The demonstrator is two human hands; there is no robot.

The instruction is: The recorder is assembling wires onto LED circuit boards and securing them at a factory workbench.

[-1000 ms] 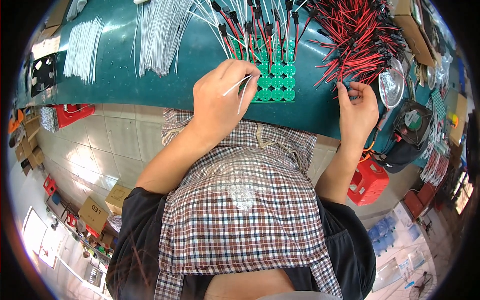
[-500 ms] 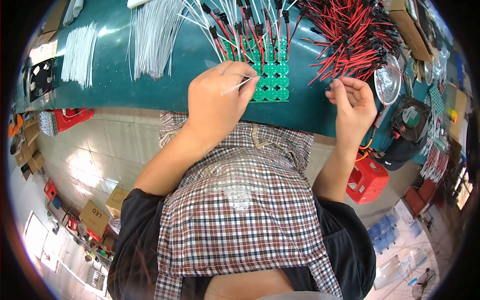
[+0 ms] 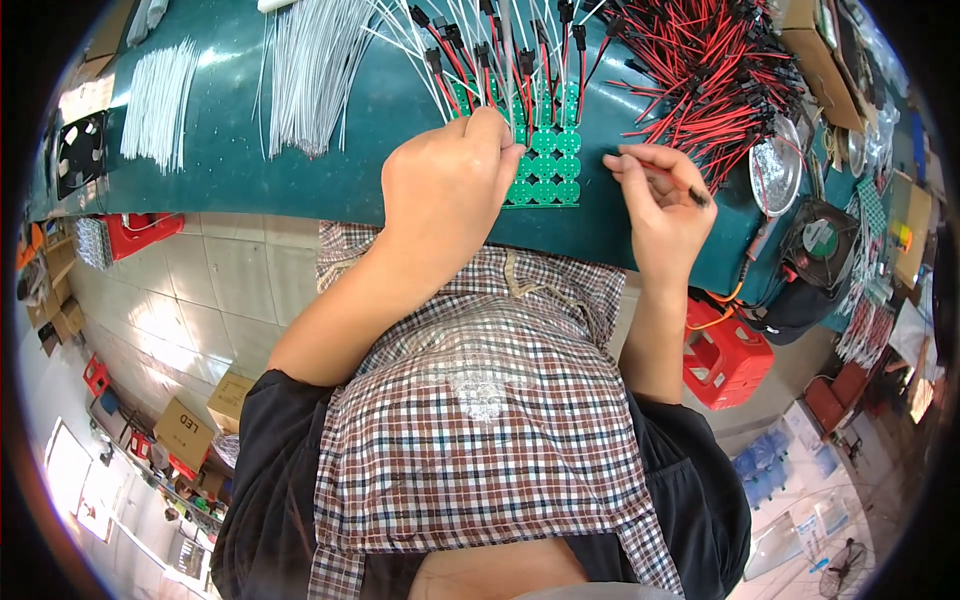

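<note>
My left hand (image 3: 447,185) is closed in a pinch over the left side of a green circuit board panel (image 3: 550,165) made of small round boards. A pale, blurred white wire (image 3: 508,60) rises from its fingertips. To the right of the panel, my right hand (image 3: 665,205) is also pinched, around a wire lead whose black connector (image 3: 698,197) shows beside the little finger. Most of that lead is hidden by the fingers. Along the panel's far part, several red and black leads with black connectors (image 3: 453,35) and white wires stand attached.
A heap of red and black leads (image 3: 700,75) lies at the far right. Bundles of white wires (image 3: 310,85) lie at the left. A round metal dish (image 3: 775,175), a soldering iron (image 3: 762,240) and a fan (image 3: 822,235) sit right of my right hand.
My right hand has moved left from the heap toward the panel, a connector now showing in it. My left hand has turned slightly, so its white wire points away from me.
</note>
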